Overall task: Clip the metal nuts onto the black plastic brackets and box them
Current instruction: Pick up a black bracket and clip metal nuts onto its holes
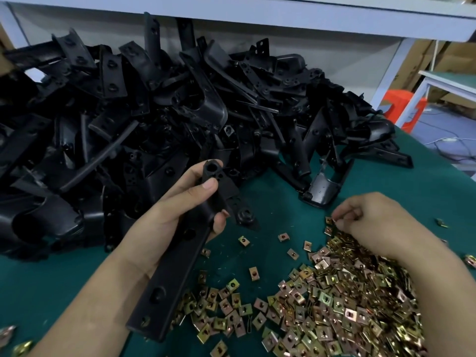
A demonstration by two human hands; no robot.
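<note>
1. Black plastic bracket, long and drilled, runs from centre frame toward lower left, gripped by the left hand.
2. Right hand pinches one metal nut at the upper edge of the nut pile, lower right.
3. Bracket heap fills the upper left.

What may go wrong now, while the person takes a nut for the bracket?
The right hand pinches a nut at the edge of the dense nut pile; two might come up together.
The left hand holds the long bracket near one end, so it may twist during clipping.
The heaped bracket pile could slide forward.
</note>
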